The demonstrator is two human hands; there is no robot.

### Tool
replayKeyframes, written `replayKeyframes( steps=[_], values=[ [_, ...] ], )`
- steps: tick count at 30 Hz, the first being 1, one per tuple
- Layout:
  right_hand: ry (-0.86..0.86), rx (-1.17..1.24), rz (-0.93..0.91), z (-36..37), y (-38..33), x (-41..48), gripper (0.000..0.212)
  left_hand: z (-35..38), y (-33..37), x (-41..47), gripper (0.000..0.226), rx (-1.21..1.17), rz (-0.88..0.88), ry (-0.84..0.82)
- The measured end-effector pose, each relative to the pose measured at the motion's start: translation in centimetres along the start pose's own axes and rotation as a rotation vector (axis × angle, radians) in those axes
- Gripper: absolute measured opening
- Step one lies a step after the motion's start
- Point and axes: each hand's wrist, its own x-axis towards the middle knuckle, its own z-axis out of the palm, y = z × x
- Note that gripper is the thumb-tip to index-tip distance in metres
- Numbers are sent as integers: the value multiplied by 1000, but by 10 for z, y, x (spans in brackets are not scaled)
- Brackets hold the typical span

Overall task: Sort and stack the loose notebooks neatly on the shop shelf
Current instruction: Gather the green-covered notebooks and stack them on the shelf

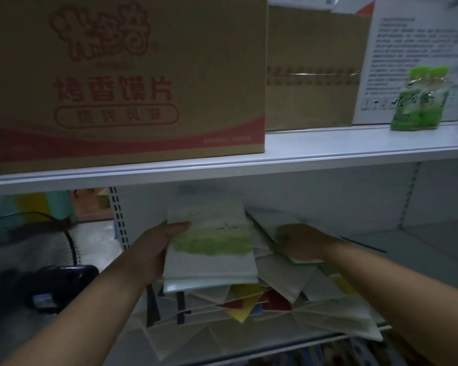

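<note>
Head view: left hand [154,249] holds notebook stack [212,262], right hand [299,241] grips loose notebook [306,260].

dim indoor light, soft motion blur throughout, wide-angle bending at edges

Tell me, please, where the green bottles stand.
In the head view, the green bottles stand far right on the upper shelf, in front of the white printed sheet.

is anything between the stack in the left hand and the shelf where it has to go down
Yes: loose notebooks lie jumbled on the shelf directly under the stack the left hand holds; the right hand touches one. Bare shelf shows only further right.
</note>
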Motion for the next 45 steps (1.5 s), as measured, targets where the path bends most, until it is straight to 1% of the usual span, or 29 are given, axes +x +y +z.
replayKeyframes(
  steps=[1,4,7,9,13,14,15,17,18,20,21,22,23,24,25,26,27,28,29,30,32,33,34,36,37,39,43,45],
  values=[
    [-4,-37,-16,5,1,-3,33,-1,0,2,16,-17,9,21],
    [96,-79,-47,8,3,-5,35,-1,0,3,15,-43,-11,66],
    [173,-185,-51,1,1,-8,35,-1,-1,0,14,-47,-24,75],
    [211,-198,18,-6,-3,-9,28,-2,-2,-3,12,-56,-12,66],
    [319,-106,162,-33,-31,-32,32,9,-4,-5,8,-23,68,34],
    [359,-117,155,-39,-42,-42,31,15,-5,-4,10,-8,100,23],
    [410,-158,106,-43,-54,-54,29,22,-7,-3,13,-1,122,5],
    [491,-269,-44,-42,-76,-74,23,46,-14,-1,18,-7,149,-35],
    [488,-310,-99,-37,-85,-80,22,61,-19,-1,21,-9,166,-32],
    [504,-433,-165,-24,-93,-89,19,94,-27,-8,15,-17,203,-1],
    [513,-497,-139,-20,-92,-94,17,110,-31,-12,10,-36,211,13],
    [526,-462,-111,-18,-87,-101,22,124,-37,-14,13,-67,213,14],
    [556,-421,-89,-17,-77,-109,28,138,-42,-17,22,-98,182,12],
    [553,-376,-93,-17,-67,-118,30,150,-49,-16,32,-113,143,5],
    [524,-343,-103,-16,-54,-128,31,162,-56,-17,34,-115,94,9],
    [510,-328,-112,-19,-38,-139,33,175,-63,-17,30,-102,55,-9],
    [536,-272,-83,-24,-18,-150,35,191,-69,-20,26,-84,17,-34],
    [575,-151,-34,-30,7,-157,34,207,-78,-18,25,-53,-1,-73],
    [589,-34,60,-39,34,-169,33,227,-85,-21,26,-22,-18,-105],
    [586,80,167,-48,72,-177,39,247,-94,-21,25,2,-24,-150],
    [521,302,391,-59,151,-198,69,293,-106,-26,21,35,-34,-237],
    [457,491,460,-59,184,-212,79,317,-112,-30,19,38,-50,-271],
    [411,691,485,-56,216,-227,75,341,-121,-32,20,39,-80,-304],
    [406,1026,473,-51,262,-258,38,389,-138,-38,28,32,-121,-369],
    [441,1112,479,-52,280,-270,27,414,-144,-43,31,30,-137,-381],
    [528,1212,541,-56,309,-295,23,459,-159,-50,37,34,-181,-418],
    [600,1300,619,-66,369,-327,17,538,-179,-60,28,62,-218,-490],
    [619,1302,627,-68,399,-339,13,574,-192,-52,39,54,-228,-512]
  ],
)
